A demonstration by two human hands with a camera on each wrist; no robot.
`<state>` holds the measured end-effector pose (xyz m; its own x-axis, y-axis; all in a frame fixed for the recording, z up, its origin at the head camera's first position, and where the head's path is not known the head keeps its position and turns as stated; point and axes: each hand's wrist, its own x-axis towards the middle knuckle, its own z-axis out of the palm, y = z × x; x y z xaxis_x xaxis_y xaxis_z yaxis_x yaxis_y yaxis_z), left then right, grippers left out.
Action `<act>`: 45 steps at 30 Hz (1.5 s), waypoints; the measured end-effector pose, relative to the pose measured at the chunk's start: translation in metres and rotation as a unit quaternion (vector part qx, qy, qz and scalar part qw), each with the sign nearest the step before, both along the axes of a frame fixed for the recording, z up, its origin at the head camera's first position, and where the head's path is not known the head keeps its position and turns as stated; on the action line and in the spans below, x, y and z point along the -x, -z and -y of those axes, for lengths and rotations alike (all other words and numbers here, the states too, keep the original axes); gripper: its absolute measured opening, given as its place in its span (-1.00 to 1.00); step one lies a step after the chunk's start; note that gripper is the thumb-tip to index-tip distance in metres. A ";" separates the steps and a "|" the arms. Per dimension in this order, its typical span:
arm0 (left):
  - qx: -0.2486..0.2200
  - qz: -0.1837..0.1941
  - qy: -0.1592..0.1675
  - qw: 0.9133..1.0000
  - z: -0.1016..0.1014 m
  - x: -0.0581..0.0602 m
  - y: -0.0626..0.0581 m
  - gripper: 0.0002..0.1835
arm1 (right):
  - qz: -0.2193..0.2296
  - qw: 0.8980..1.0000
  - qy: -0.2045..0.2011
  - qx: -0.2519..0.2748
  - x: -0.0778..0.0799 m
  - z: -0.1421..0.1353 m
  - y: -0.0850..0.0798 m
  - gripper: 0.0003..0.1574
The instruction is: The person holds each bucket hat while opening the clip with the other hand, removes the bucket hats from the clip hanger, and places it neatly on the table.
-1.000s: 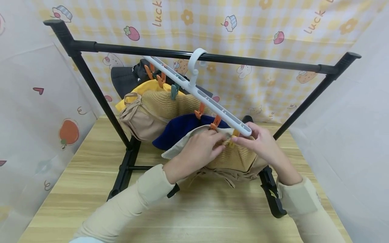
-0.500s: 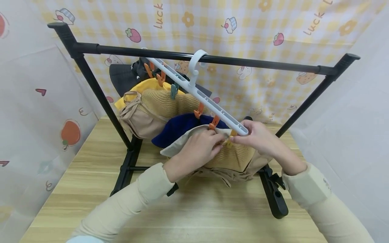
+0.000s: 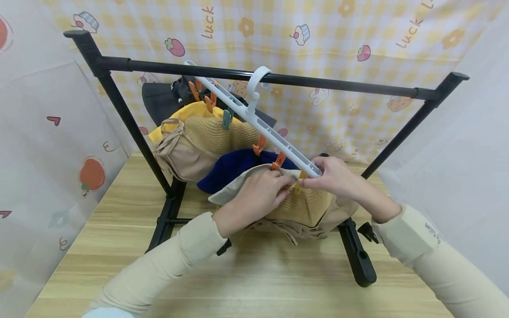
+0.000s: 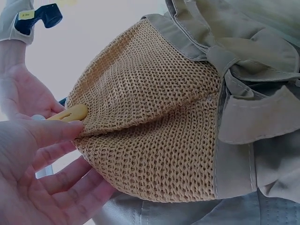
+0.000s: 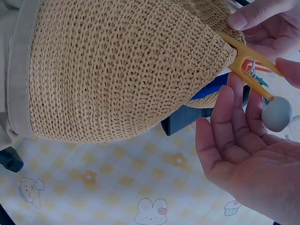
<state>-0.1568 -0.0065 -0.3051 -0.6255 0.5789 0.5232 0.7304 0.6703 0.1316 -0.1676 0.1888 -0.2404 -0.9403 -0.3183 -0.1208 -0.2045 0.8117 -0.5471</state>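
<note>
A white clip hanger (image 3: 284, 148) hangs by its hook from a black rail. At its near end, a yellow clothespin (image 3: 298, 187) bites the crown tip of a woven straw hat (image 3: 310, 207) with a beige brim. My left hand (image 3: 258, 194) pinches the straw hat beside the clothespin, its thumb (image 4: 61, 131) on the weave in the left wrist view. My right hand (image 3: 338, 179) is at the hanger's end, thumb and fingers about the handles of the yellow clothespin (image 5: 243, 58). The clothespin's handles stand apart in the right wrist view.
Farther along hang a cream hat (image 3: 228, 194), a blue hat (image 3: 226, 170), another straw hat (image 3: 210, 134), a yellow hat (image 3: 188, 112) and a black hat (image 3: 155, 101). The rack's black rail (image 3: 342, 86) crosses above. Its feet (image 3: 358, 260) stand on the wooden table (image 3: 278, 296).
The hanger's near end has swung slightly left with the clothespin and my right hand. My right forearm has shifted outward. My left hand stays almost in place.
</note>
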 end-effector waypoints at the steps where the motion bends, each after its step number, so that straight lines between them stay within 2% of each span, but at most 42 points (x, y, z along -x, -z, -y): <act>1: 0.001 0.004 -0.001 1.000 0.000 0.000 0.000 -0.92 | -0.002 1.000 0.000 -0.003 0.000 0.000 0.000 -0.61; 9: 0.007 0.016 -0.002 1.000 0.000 0.001 0.001 -0.90 | -0.007 1.000 -0.007 -0.007 0.000 0.001 -0.001 -0.64; 17: 0.015 0.008 -0.002 1.000 0.000 0.001 0.000 -0.89 | -0.023 1.000 -0.011 0.018 -0.001 0.000 0.002 -0.67; 23: 0.015 0.021 0.003 1.000 -0.001 0.001 -0.001 -0.89 | -0.038 0.999 -0.005 0.038 0.000 -0.002 0.005 -0.72; 28: 0.013 0.026 0.008 1.000 0.000 0.001 0.000 -0.89 | -0.057 0.998 -0.012 0.034 0.003 -0.002 0.006 -0.73; 35: 0.005 0.022 0.014 1.000 0.000 0.003 0.002 -0.91 | -0.063 0.997 -0.011 0.034 0.005 -0.002 0.007 -0.75; 45: -0.001 0.042 0.019 0.999 0.001 0.003 0.002 -0.92 | -0.068 0.997 -0.014 0.024 0.005 -0.002 0.007 -0.75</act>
<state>-0.1597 -0.0080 -0.3075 -0.6440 0.6021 0.4720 0.7423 0.6411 0.1949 -0.1722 0.1904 -0.2478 -0.9376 -0.3470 0.0231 -0.3014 0.7779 -0.5513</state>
